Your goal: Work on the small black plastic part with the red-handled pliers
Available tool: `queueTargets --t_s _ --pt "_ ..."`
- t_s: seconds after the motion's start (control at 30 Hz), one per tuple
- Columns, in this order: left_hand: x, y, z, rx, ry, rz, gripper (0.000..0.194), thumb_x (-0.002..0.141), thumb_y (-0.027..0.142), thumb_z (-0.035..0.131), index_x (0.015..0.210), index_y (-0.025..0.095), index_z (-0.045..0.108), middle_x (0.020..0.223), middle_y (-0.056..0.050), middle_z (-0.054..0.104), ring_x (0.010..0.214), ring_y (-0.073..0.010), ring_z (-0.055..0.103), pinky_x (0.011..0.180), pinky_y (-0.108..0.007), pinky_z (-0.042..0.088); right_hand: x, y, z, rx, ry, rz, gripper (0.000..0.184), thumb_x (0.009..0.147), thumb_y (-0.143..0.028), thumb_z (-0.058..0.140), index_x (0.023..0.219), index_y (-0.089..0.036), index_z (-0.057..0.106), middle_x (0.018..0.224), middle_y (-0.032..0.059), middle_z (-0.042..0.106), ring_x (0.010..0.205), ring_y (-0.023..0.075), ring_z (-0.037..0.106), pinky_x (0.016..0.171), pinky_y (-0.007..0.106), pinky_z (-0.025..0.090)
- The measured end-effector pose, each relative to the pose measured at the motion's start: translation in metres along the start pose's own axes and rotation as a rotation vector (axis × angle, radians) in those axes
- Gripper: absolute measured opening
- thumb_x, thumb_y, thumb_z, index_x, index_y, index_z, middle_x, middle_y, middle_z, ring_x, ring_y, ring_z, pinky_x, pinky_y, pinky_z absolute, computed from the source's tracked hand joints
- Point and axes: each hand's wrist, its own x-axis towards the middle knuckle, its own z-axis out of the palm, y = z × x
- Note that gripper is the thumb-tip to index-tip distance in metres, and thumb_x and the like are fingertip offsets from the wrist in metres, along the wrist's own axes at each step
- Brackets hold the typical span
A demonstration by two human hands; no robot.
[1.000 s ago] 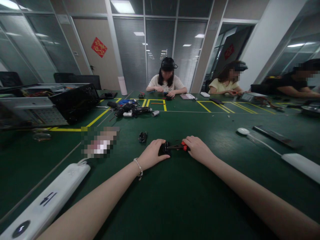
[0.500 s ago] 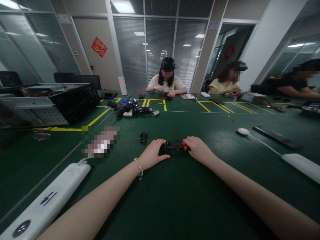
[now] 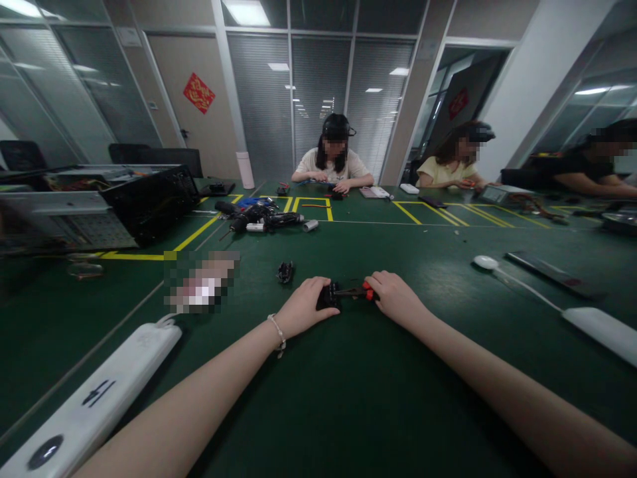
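My left hand (image 3: 306,304) is closed around a small black part (image 3: 329,296) and holds it on the green table. A row of tiny light marks shows along this part, but its kind is too small to make out. My right hand (image 3: 394,292) grips the red handles of long-nose pliers (image 3: 354,292). The jaws point left, with their tips at the black part's right edge; whether they pinch something there cannot be seen. A second small black part (image 3: 285,272) lies on the table, left of and beyond my left hand.
A white power bank marked 14 (image 3: 94,405) lies at left, cabled to a blurred-out item. Farther off are an opened computer case (image 3: 99,206), a pile of tools (image 3: 263,216) and a pink bottle (image 3: 244,170). A white device (image 3: 600,328) sits right. Several people work across the table.
Both hands, the black part and the pliers stay practically in place. The whole view has shifted very slightly.
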Motion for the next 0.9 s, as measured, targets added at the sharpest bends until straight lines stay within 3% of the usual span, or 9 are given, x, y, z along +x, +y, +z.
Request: queueTargets --t_s 0.9 --pt "-0.0005 -0.0013 0.0 0.004 -0.006 0.003 0.055 0.071 0.044 0.059 0.116 0.017 0.041 0.115 -0.01 0.049 0.107 -0.0245 0.045 0.091 -0.039 0.037 -0.0012 0.0016 0.0005 0.035 0.004 0.006 0.037 0.063 -0.005 0.052 0.099 -0.012 0.054 0.093 0.0095 0.056 0.084 0.0205 0.051 0.075 0.035 0.041"
